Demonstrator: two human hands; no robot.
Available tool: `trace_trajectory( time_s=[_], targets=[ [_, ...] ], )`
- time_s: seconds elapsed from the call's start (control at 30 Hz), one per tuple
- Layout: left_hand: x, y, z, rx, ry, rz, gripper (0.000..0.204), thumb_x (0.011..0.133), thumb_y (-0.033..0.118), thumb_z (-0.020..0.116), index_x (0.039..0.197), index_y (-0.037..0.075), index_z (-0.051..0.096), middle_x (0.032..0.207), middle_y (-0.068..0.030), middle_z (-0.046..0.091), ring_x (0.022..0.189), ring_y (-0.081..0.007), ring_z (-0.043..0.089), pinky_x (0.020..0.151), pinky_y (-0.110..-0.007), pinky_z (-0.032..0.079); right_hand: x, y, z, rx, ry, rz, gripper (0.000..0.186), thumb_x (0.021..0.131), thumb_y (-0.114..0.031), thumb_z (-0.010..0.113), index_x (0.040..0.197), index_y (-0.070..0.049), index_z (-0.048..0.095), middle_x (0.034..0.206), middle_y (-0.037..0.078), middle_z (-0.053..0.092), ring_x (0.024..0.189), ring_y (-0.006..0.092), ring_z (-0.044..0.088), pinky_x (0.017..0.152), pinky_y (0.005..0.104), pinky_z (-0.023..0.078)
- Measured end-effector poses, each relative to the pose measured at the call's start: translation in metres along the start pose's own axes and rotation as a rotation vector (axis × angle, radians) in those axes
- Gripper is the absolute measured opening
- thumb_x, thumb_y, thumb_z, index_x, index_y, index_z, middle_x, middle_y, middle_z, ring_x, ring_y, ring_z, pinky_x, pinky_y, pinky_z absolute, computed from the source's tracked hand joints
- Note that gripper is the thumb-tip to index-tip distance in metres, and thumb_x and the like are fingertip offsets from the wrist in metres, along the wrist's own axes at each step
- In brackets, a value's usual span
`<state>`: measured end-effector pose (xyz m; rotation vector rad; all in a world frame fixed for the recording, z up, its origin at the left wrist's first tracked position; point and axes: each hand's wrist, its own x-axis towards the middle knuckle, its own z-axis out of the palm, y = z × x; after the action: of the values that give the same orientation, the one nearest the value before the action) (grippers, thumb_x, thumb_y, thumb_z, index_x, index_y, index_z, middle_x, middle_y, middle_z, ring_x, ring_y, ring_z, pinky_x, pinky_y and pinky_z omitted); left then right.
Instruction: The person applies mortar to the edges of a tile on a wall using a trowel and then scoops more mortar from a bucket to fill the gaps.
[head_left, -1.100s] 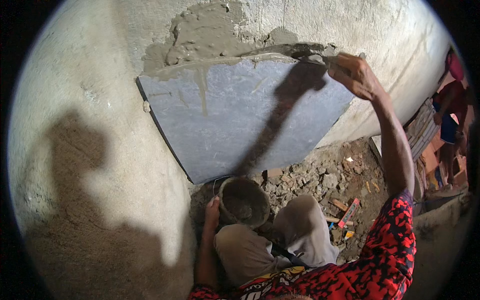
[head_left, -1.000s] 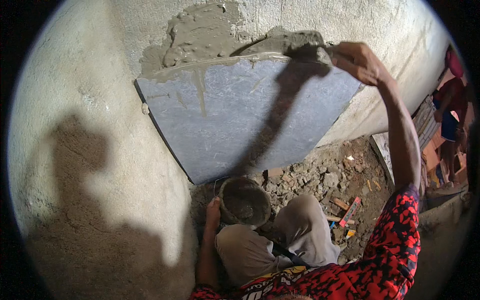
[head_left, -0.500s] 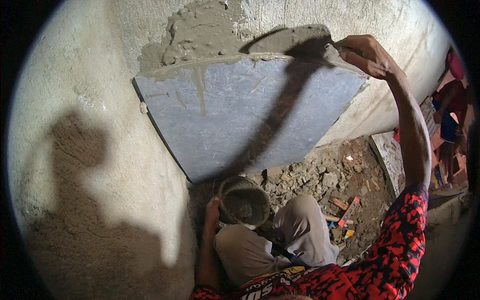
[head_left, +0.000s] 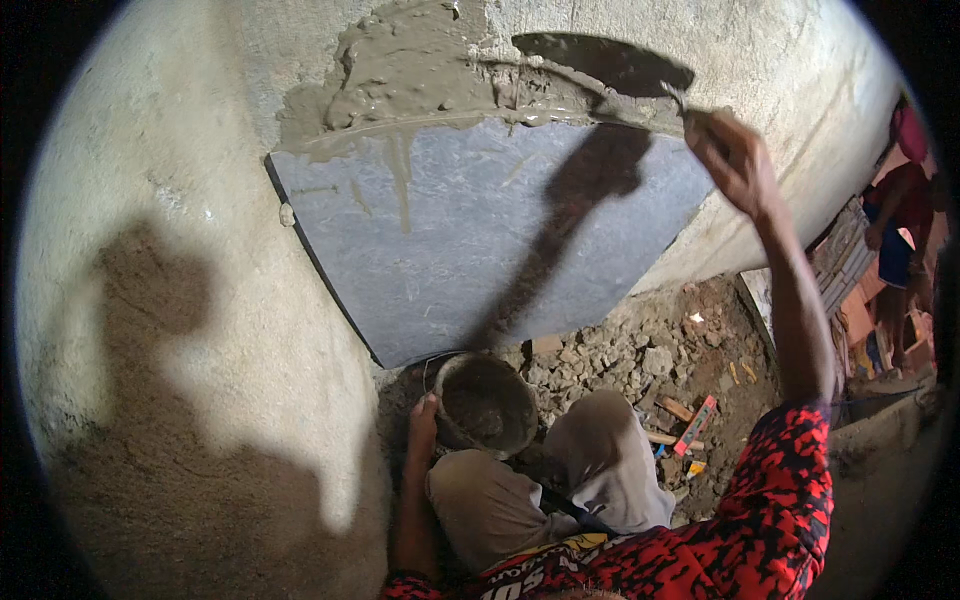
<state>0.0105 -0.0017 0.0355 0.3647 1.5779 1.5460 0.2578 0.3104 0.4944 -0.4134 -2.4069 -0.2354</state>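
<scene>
Head view: rough pale plastered wall [head_left: 180, 180] w/ big grey stone slab [head_left: 480, 240] set flat against it, wet grey mortar [head_left: 400, 80] packed along its top edge to bed it. Rubble floor [head_left: 640, 360] below. Left hand [head_left: 423, 415] grips rim of round mortar bucket [head_left: 487, 405], steadying it. Right hand [head_left: 730, 160] closed on steel trowel [head_left: 610, 62], blade at mortar line.

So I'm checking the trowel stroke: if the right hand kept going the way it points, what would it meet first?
Probably the wet mortar along the grey slab's top edge: the right hand aims its trowel up-left there, though depth is unclear.
</scene>
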Motion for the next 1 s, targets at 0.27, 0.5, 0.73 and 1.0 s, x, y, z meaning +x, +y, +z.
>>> trace_trajectory(
  time_s=[0.27,0.5,0.73,1.0],
  targets=[
    [0.019,-0.023,-0.006,0.105,-0.048,-0.111,0.045,0.098,0.040,0.046,0.112,-0.001,0.058,0.086,-0.0073,0.057,0.076,-0.0165,0.049,0.070,-0.035,0.043,-0.091,-0.116,0.146,0.414,0.274,0.302,0.027,0.081,-0.007,0.071,0.106,-0.001,0.061,0.092,0.013,0.062,0.079,0.0203,0.066,0.063,0.0287,0.058],
    [0.055,-0.079,-0.061,0.237,-0.079,0.376,0.046,0.098,0.040,0.044,0.113,-0.001,0.058,0.079,-0.0038,0.053,0.058,-0.0125,0.039,0.051,-0.030,0.034,-0.037,-0.169,0.172,0.438,0.393,0.369,0.024,0.082,-0.013,0.073,0.099,-0.001,0.061,0.086,0.011,0.059,0.076,0.0185,0.059,0.064,0.0295,0.050],
    [0.028,-0.037,-0.009,0.134,0.014,-0.117,0.050,0.098,0.042,0.042,0.122,-0.001,0.054,0.094,-0.0078,0.058,0.072,-0.0178,0.050,0.062,-0.032,0.041,-0.093,-0.050,0.135,0.395,0.516,0.558,0.028,0.085,-0.016,0.071,0.107,-0.003,0.061,0.098,0.012,0.063,0.088,0.0211,0.062,0.073,0.0319,0.054],
    [0.029,-0.042,-0.022,0.181,0.028,0.143,0.049,0.099,0.039,0.043,0.121,-0.003,0.056,0.110,-0.0108,0.062,0.093,-0.0198,0.055,0.084,-0.034,0.044,-0.005,-0.053,0.055,0.221,0.185,0.206,0.030,0.093,-0.024,0.060,0.111,0.000,0.059,0.090,0.012,0.062,0.082,0.0188,0.061,0.068,0.0340,0.049]
  ],
)
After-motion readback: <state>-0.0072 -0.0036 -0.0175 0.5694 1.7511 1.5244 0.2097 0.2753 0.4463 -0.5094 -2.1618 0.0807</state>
